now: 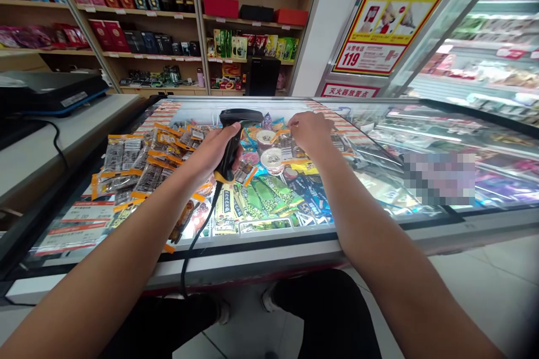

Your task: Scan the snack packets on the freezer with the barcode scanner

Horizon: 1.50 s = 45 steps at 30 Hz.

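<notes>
My left hand (221, 148) is wrapped round the handle of a black barcode scanner (231, 151) with yellow trim. Its head points away from me, and a black cord runs down from the grip over the freezer's front edge. My right hand (309, 129) is closed, fingers curled down at the edge of a clear snack packet (290, 148) with orange ends; the fingertips are partly hidden. To the left, a heap of similar snack packets (143, 165) lies on the glass lid. Under the glass, ice-cream tubs (272, 160) and green ice-cream wrappers (267, 196) show between my hands.
The chest freezer's front rim (252, 255) runs in front of my legs. Price labels (80, 221) lie at its left. A counter (84, 123) with a black scale-like device (46, 92) stands left. Stocked shelves (168, 14) rise behind; another glass-topped freezer section (421, 134) extends right.
</notes>
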Available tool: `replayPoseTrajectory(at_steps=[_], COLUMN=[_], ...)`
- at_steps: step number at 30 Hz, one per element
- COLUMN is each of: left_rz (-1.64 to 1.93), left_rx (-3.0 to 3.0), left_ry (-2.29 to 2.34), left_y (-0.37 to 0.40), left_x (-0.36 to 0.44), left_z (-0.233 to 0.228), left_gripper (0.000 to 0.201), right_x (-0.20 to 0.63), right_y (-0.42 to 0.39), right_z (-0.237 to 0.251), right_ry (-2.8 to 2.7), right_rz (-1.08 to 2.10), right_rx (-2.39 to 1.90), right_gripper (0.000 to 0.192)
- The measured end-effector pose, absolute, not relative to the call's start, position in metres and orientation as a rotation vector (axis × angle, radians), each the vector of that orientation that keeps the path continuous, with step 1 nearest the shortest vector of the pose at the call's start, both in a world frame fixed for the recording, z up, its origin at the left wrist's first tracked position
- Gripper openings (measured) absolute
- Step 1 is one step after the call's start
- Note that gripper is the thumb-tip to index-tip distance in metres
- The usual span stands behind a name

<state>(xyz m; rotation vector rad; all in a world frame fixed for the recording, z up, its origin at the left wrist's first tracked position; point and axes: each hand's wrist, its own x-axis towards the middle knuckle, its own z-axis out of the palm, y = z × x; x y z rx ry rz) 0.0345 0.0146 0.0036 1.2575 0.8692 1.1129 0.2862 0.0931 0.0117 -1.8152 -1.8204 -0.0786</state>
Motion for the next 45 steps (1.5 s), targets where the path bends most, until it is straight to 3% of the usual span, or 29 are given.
replayPoseTrajectory(at_steps=[3, 7, 10, 12, 20, 27, 36, 40, 43, 45], left_rz=[1.177, 1.238, 1.247, 1.245, 1.311, 1.203, 1.145, 1.209, 1.296, 1.336], left_rx=[1.196, 1.151, 1.145, 1.140, 0.992, 0.925, 0.990, 0.993, 0.979, 0.941], left_ry=[0.907, 0.913, 0.910, 0.912, 0.858, 0.872, 0.796, 0.847, 0.870, 0.867], left_y=[0.017, 0.017, 0.017, 0.016, 0.016, 0.014, 0.017, 0.015, 0.014, 0.016], left_x=[0.035, 0.035, 0.034, 0.033, 0.039, 0.042, 0.040, 0.038, 0.035, 0.033], left_z=[0.004, 0.007, 0.010, 0.012, 0.008, 0.006, 0.002, 0.009, 0.015, 0.017], left_gripper=[0.040, 0.040, 0.038, 0.038, 0.038, 0.036, 0.037, 0.035, 0.036, 0.039], right_x=[0.271, 0.233, 0.212, 0.207, 0.236, 0.251, 0.249, 0.262, 0.273, 0.271], right_y=[0.084, 0.060, 0.045, 0.041, 0.062, 0.082, 0.076, 0.083, 0.089, 0.092], right_z=[0.011, 0.003, -0.006, -0.007, 0.009, 0.002, 0.009, 0.007, -0.002, -0.010], right_ry=[-1.918, -2.347, -2.498, -2.547, -2.151, -1.785, -1.735, -1.842, -1.883, -1.898], right_rz=[-0.034, 0.576, 0.780, 0.814, 0.758, 0.712, 0.829, 0.614, 0.147, -0.135], right_rx=[-1.601, -1.380, -1.361, -1.374, -1.476, -1.496, -1.492, -1.739, -2.014, -1.971], right_gripper=[0.013, 0.024, 0.042, 0.049, 0.025, 0.021, 0.017, 0.032, 0.049, 0.056])
